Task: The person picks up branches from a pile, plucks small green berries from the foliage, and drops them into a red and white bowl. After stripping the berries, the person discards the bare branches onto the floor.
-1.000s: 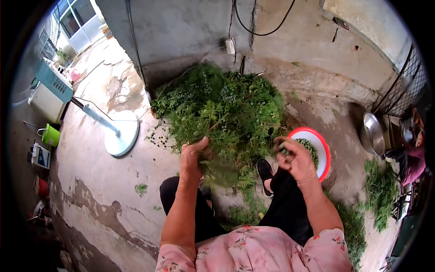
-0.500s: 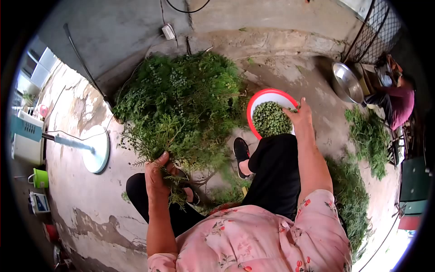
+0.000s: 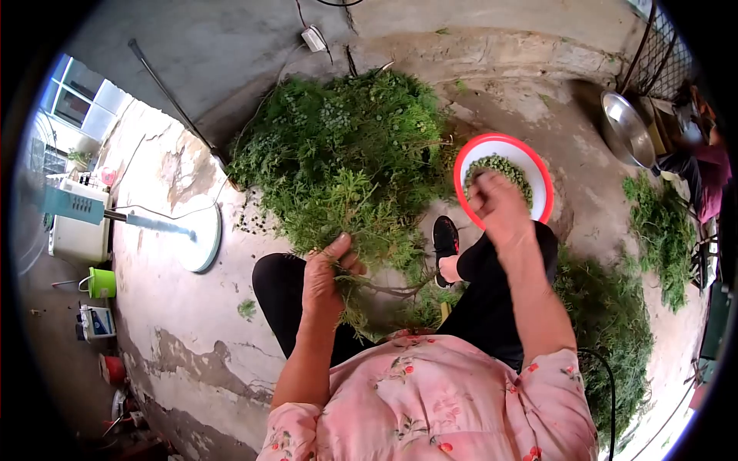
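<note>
My left hand (image 3: 327, 276) is closed around a leafy green branch (image 3: 357, 203), above my knee on the left. Behind the branch lies a large heap of green cuttings (image 3: 330, 131) against the wall. A white basin with a red rim (image 3: 543, 180) stands to the right of the heap and holds many small green berries (image 3: 511, 170). Over the basin's near left part is my right hand (image 3: 500, 207), its fingers curled and blurred; whether anything is between them is too small to tell.
A fan with a round white base (image 3: 201, 238) stands at left, near a green bucket (image 3: 101, 283). A metal bowl (image 3: 626, 131) leans at upper right. More cuttings (image 3: 600, 323) lie at right, by a seated person (image 3: 711, 180). A black cable (image 3: 611, 384) runs beside me.
The view has shifted, so the surroundings sit further right. My right hand has moved from the basin's right rim to over its left part. My left hand still grips the branch.
</note>
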Tool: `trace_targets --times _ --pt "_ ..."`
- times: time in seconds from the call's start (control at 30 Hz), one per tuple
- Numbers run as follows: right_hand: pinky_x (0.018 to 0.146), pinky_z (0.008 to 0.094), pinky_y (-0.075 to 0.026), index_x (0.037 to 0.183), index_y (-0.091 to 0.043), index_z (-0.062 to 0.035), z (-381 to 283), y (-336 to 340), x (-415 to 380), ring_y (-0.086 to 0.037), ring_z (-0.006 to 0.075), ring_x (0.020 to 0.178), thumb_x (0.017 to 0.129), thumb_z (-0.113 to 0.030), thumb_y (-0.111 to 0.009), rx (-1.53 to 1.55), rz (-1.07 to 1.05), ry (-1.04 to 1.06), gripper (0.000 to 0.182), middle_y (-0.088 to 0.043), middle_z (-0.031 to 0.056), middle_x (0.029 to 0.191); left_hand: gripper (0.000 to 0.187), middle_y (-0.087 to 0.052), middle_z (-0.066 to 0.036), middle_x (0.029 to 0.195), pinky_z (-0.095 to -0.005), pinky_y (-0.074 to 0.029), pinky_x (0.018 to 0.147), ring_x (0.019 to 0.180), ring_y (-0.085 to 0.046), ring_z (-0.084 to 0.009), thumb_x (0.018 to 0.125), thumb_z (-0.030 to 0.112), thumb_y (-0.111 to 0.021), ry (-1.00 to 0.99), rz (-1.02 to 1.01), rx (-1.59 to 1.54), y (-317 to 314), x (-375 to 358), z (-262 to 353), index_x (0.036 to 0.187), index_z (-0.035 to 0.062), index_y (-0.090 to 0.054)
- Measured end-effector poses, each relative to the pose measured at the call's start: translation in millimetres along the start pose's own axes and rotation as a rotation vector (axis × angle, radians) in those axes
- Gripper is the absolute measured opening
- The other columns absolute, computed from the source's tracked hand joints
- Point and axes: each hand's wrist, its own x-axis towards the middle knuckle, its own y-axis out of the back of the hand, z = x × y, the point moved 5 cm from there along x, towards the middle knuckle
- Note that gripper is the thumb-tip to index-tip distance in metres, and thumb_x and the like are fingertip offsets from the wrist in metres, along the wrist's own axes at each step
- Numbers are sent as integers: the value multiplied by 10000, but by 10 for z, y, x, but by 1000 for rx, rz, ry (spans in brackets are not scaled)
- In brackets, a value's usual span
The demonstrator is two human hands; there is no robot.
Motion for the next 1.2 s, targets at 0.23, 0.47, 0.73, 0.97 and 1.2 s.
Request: trace_targets --times 0.23,0.47,0.73,0.97,1.2 --pt "434 191 -317 918 -595 -23 337 -962 -581 -455 75 524 876 -207 -556 220 -170 -415 193 -518 -5 681 119 -459 0 635 -294 -411 485 461 -397 -126 776 83 -635 67 -75 -132 106 -38 -83 796 54 -521" --pt "427 200 -318 1089 -545 -30 152 -1274 -458 -449 65 531 857 -227 -588 262 -327 -373 307 -525 1 735 136 -487 -3 651 -280 -408 471 489 -436 -123 760 82 -624 27 -58 35 127 -162 -58 857 47 -535" --pt "544 197 -413 1230 -453 -63 47 -1572 -579 -556 78 678 801 -76 -624 365 -499 -419 462 -576 6 796 173 -373 25 524 -271 -363 470 442 -367 -124 741 191 -627 82 -105 90 74 -356 -62 683 105 -489" --pt "538 206 -413 1131 -514 -76 46 -1508 -543 -535 72 633 773 -69 -640 122 -651 -323 380 -548 -6 685 232 -358 31 512 -272 -364 449 438 -372 -129 747 233 -629 145 -110 103 71 -422 -90 620 121 -471" --pt "444 193 -387 983 -595 -62 61 -1398 -519 -520 58 550 792 -131 -654 -202 -566 -159 211 -551 -9 648 249 -361 23 495 -280 -374 443 418 -383 -143 768 228 -609 108 -56 78 141 -401 -97 602 122 -457"
